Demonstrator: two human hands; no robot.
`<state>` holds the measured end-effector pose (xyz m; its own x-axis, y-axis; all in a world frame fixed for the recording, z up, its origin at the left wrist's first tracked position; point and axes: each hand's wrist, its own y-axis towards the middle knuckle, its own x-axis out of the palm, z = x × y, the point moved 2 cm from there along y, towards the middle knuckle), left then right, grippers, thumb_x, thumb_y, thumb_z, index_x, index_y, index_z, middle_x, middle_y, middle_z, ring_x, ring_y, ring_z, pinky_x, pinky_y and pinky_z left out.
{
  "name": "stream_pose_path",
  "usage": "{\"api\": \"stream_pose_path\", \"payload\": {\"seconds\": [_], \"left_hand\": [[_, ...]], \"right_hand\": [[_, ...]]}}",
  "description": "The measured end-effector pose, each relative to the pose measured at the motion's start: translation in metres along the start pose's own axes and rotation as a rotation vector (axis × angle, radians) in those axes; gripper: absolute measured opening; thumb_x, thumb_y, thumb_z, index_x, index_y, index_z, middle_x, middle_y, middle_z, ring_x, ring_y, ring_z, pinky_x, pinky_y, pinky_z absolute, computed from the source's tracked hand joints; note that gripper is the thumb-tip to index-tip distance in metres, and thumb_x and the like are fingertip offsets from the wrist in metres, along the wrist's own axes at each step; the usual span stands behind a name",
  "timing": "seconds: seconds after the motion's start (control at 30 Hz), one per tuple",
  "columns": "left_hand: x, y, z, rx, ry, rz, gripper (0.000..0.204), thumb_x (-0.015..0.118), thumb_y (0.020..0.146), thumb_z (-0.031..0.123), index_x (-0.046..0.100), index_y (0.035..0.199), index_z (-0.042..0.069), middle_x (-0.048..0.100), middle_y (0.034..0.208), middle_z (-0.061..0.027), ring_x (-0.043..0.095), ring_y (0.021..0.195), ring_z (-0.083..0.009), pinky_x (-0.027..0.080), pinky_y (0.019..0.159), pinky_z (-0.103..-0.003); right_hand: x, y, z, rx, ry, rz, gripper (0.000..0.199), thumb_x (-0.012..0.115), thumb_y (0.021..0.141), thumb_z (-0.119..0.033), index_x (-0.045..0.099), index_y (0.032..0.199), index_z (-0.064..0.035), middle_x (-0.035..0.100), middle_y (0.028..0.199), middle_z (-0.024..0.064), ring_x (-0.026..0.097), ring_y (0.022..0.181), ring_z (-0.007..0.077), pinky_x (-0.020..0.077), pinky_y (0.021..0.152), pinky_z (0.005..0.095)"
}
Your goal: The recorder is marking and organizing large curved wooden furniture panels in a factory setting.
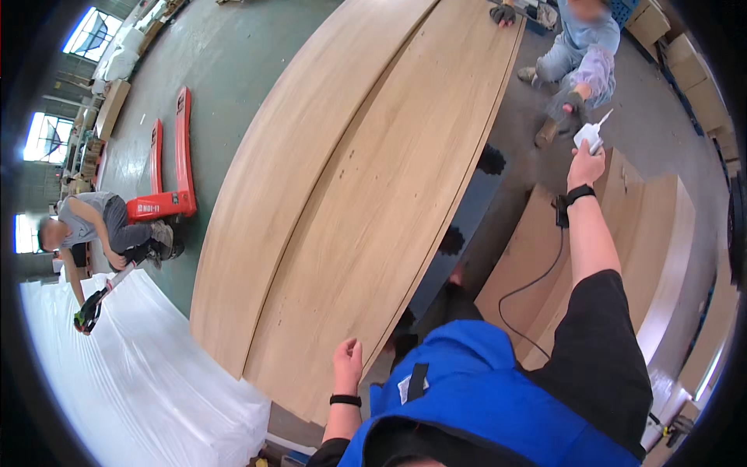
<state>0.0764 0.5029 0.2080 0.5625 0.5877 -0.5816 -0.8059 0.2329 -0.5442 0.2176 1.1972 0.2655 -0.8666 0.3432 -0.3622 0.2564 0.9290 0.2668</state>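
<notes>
My right hand is stretched out to the far right, closed around a small white bottle with a thin pointed nozzle. The nozzle points up and right, close to a co-worker's gloved hand, with a small gap between them. Below, my left hand is held over the near right edge of a long wood-grain panel. Its fingers are curled in, and nothing shows in them. The panel has a long dark seam and several small dark marks.
A crouching co-worker is beyond the panel's far right end. More wooden boards stand at my right. On the left are a red pallet jack, another crouching person with a cordless tool, and a white-wrapped stack.
</notes>
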Motion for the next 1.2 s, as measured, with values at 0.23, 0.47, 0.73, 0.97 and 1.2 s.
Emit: {"api": "stream_pose_path", "payload": {"seconds": [0.23, 0.47, 0.73, 0.97, 1.2], "left_hand": [[0.045, 0.003, 0.09, -0.103, -0.029, -0.103, 0.03, 0.063, 0.091, 0.021, 0.065, 0.112, 0.0, 0.07, 0.096, -0.013, 0.066, 0.086, -0.0187, 0.053, 0.077, -0.031], [0.049, 0.022, 0.109, -0.011, 0.038, -0.001, 0.029, 0.063, 0.091, 0.019, 0.064, 0.111, -0.002, 0.069, 0.093, -0.0111, 0.064, 0.081, -0.0164, 0.053, 0.073, -0.03], [0.04, 0.029, 0.099, -0.093, -0.03, 0.014, 0.03, 0.063, 0.09, 0.019, 0.063, 0.111, -0.002, 0.067, 0.097, -0.0129, 0.064, 0.084, -0.0181, 0.052, 0.074, -0.031], [0.017, 0.042, 0.03, -0.067, -0.057, 0.207, 0.029, 0.063, 0.09, 0.02, 0.064, 0.11, -0.001, 0.067, 0.097, -0.0152, 0.065, 0.087, -0.0233, 0.052, 0.079, -0.034], [-0.039, 0.078, -0.033, -0.091, -0.008, 0.252, 0.031, 0.061, 0.09, 0.023, 0.064, 0.109, 0.0, 0.065, 0.102, -0.019, 0.063, 0.096, -0.0305, 0.05, 0.085, -0.039]], "right_hand": [[0.044, 0.051, 0.035, 0.142, -0.05, 0.055, 0.033, 0.063, 0.09, -0.019, 0.059, 0.109, 0.008, 0.069, 0.09, 0.0142, 0.067, 0.064, 0.0183, 0.0509, 0.061, 0.0328], [0.038, 0.095, 0.043, 0.014, -0.301, 0.062, 0.028, 0.061, 0.09, -0.015, 0.061, 0.1, 0.0116, 0.069, 0.09, 0.0193, 0.07, 0.072, 0.0247, 0.0547, 0.066, 0.0335], [0.042, 0.146, 0.073, 0.157, -0.29, 0.007, 0.04, 0.059, 0.093, -0.026, 0.058, 0.11, 0.0102, 0.072, 0.095, 0.0145, 0.069, 0.088, 0.0236, 0.0503, 0.077, 0.0338], [0.062, 0.057, 0.07, -0.066, -0.265, -0.29, 0.034, 0.062, 0.092, -0.031, 0.059, 0.088, 0.0022, 0.064, 0.075, 0.0086, 0.057, 0.065, 0.0195, 0.0456, 0.061, 0.0359], [0.073, -0.255, 0.054, 0.37, -0.124, -1.333, 0.018, 0.056, 0.096, -0.023, 0.058, 0.1, -0.0063, 0.045, 0.065, -0.0061, 0.041, 0.052, 0.0033, 0.0338, 0.045, 0.0217]]}}
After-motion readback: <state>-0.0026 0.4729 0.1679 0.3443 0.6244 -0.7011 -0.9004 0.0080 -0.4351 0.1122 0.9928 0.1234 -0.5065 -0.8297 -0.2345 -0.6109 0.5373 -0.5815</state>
